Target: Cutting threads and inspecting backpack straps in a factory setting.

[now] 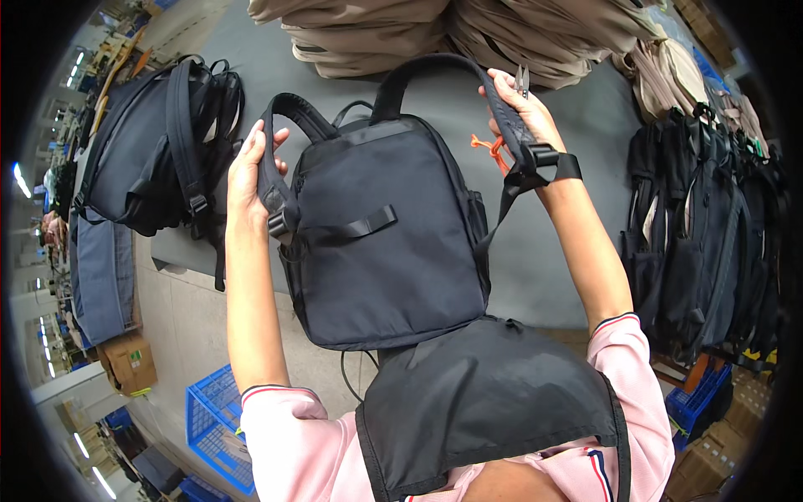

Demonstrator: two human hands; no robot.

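A dark navy backpack lies with its back panel up at the near edge of the grey table, a webbing band across its middle. My left hand grips its left shoulder strap, close above the plastic buckle. On the other side, my right hand lifts the right shoulder strap in a wide arc, the strap's buckle resting near my wrist. Small metal thread snips poke up out of the same hand. An orange cord dangles beneath that palm.
Beige bags are piled at the table's far side. Dark backpacks sit at the left, and several more line the right. A blue crate and a cardboard box stand on the floor at left.
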